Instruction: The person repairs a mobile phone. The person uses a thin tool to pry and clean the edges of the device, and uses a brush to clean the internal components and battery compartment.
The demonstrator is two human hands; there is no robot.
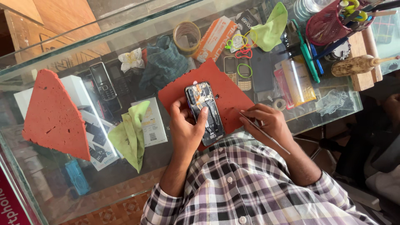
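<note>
An opened smartphone (205, 109) with its back removed and its insides showing lies on a red foam mat (227, 85) on a glass counter. My left hand (188, 127) grips the phone from its left side, thumb across its lower part. My right hand (266, 123) rests on the mat's right corner beside the phone and pinches a thin metal tool (266, 134), tip pointing toward the phone.
A red foam triangle (54, 114), a yellow-green cloth (131, 133), keypad phones (236, 71), rubber bands (243, 52), a tape roll (186, 36), an orange box (214, 37), a red mesh pen holder (329, 23) and a wooden-handled tool (358, 64) crowd the glass counter (50, 46).
</note>
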